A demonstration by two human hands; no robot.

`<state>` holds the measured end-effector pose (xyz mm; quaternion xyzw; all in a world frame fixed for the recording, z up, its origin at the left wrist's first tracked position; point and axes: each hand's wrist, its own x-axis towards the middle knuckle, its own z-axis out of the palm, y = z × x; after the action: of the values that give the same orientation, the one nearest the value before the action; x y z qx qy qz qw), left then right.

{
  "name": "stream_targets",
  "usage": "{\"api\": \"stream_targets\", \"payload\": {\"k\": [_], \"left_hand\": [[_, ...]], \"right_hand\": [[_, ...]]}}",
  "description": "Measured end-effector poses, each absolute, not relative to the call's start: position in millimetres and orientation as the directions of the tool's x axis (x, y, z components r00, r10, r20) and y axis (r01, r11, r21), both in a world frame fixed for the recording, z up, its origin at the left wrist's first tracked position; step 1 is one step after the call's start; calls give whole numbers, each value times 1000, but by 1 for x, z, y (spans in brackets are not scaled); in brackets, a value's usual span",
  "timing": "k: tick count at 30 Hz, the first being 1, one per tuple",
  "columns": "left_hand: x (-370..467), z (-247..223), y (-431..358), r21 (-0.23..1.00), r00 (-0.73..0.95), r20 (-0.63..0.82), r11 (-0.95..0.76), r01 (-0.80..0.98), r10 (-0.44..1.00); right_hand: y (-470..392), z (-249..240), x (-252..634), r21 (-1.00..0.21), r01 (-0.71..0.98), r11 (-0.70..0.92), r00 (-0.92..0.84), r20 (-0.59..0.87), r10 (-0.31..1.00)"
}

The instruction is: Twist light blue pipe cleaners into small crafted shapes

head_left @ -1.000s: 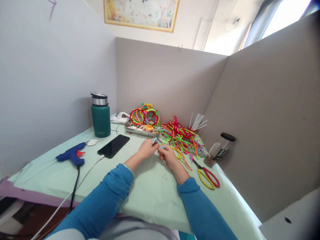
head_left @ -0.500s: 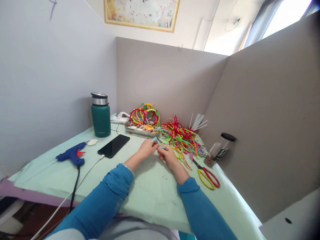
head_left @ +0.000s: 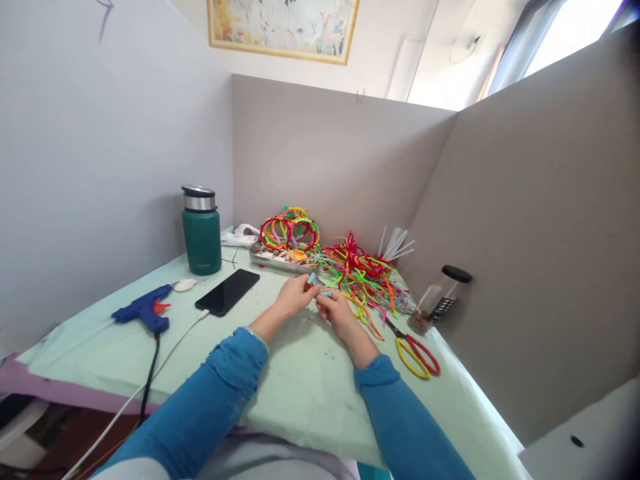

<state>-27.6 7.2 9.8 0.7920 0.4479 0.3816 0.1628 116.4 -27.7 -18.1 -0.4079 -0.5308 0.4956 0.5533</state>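
Note:
A short light-blue pipe cleaner (head_left: 326,294) is pinched between both my hands over the table. My left hand (head_left: 295,295) has its fingers closed on one end, where a bent bit pokes up. Close beside it, my right hand (head_left: 336,311) grips the other end, with thumb and forefinger pressed together. The fingers hide the middle part. Just beyond my hands lies a heap of colourful pipe cleaners (head_left: 353,263). Scissors (head_left: 417,357) with one yellow and one red handle rest to the right of my right hand.
At left are a blue glue gun (head_left: 145,307), a black phone (head_left: 228,292) with a white cable, and a green bottle (head_left: 201,240). Behind stands a metal tray (head_left: 280,265) with pipe-cleaner rings (head_left: 290,232). White sticks (head_left: 396,244) and a black-lidded jar (head_left: 445,293) are at right. Grey partitions enclose the table.
The bent blue end at my left hand has turned slightly and stands more upright. Both hands stay in nearly the same place.

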Motion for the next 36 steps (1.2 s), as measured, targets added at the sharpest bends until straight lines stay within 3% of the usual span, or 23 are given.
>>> {"api": "stream_targets", "payload": {"k": [11,36], "left_hand": [[-29,14,2,588,404,513,-653,478,758],[-29,13,2,492,445,531,-690,531,721]], "right_hand": [[-28,-16,116,-970,-193,147,-38,157,987],[-26,-18,117,-967,-215,137,-35,148,988]]}}
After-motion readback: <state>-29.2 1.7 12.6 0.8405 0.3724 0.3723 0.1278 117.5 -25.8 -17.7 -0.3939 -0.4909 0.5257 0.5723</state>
